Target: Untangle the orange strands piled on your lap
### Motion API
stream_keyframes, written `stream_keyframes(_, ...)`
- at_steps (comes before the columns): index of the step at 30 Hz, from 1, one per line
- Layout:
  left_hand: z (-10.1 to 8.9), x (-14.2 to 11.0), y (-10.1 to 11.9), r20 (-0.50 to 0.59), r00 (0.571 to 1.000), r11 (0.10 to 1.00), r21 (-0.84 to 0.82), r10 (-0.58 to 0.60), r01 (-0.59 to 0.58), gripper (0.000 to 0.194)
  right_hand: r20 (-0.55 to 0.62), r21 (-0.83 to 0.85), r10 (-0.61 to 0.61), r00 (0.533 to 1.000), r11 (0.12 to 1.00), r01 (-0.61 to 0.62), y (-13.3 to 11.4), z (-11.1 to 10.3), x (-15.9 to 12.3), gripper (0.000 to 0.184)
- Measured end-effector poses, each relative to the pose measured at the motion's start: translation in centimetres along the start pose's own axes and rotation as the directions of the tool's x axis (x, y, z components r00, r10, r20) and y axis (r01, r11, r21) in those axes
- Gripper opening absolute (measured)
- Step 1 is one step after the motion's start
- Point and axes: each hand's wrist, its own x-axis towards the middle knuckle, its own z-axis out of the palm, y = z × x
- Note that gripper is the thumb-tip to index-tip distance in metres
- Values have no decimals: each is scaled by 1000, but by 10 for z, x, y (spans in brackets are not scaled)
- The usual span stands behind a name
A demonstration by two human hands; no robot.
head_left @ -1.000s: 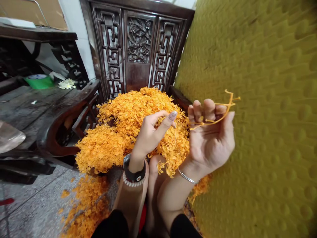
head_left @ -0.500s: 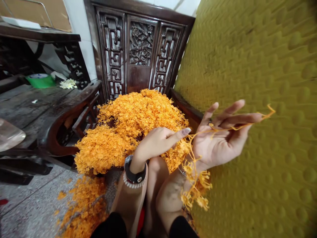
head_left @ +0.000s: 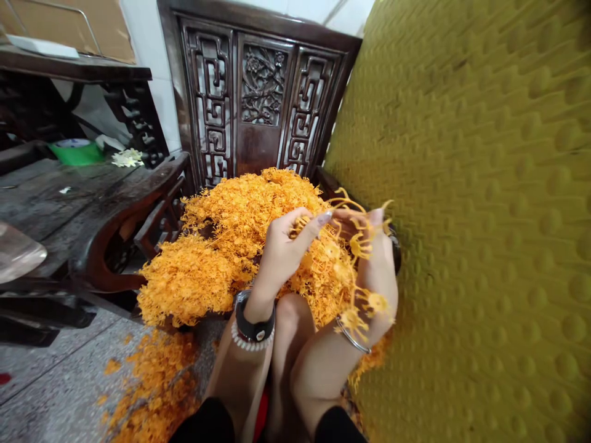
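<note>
My left hand [head_left: 287, 246] pinches thumb against fingers over the heap, an orange piece partly showing in its grip. Close against it, my right hand [head_left: 376, 255] has its fingers bent inward, nearly meeting the left fingertips. Between and over the hands runs a strand of orange plastic flowers [head_left: 360, 246], its thin stems curling above the right fingers. Some of its blossoms dangle in front of the right wrist. A big heap of orange plastic flowers [head_left: 249, 215] lies beyond and under both hands. Stems cover part of the right fingers.
A carved dark wooden chair back [head_left: 259, 144] stands behind the heap. At left is a dark wooden table [head_left: 92, 197] with green tape [head_left: 76, 152] and a pale flower [head_left: 128, 158]. More orange pieces [head_left: 157, 387] lie on the floor. A yellow-green textured panel [head_left: 475, 184] rises at right.
My right hand has swung left and turned from palm-up to curled inward, meeting the left fingertips. The flower strand moved with it. My left hand rose slightly and shifted left.
</note>
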Motion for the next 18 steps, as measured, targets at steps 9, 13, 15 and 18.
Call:
stream_keyframes(9,2,-3,-1,-52,995,993,89,81,-76,24,272,153,83,959,980,-128,12,5,-9,51)
stream_keyframes(13,5,-6,6,-87,979,945,292,183,-150,26,336,42,52,940,997,-70,3,6,-7,34)
stream_keyframes(15,7,-8,10,-61,992,982,164,106,-95,29,429,81,71,900,990,-117,-4,4,-8,37)
stream_keyframes(18,9,-12,15,102,993,969,-231,-64,86,37,604,256,34,796,938,-234,-10,1,-10,48)
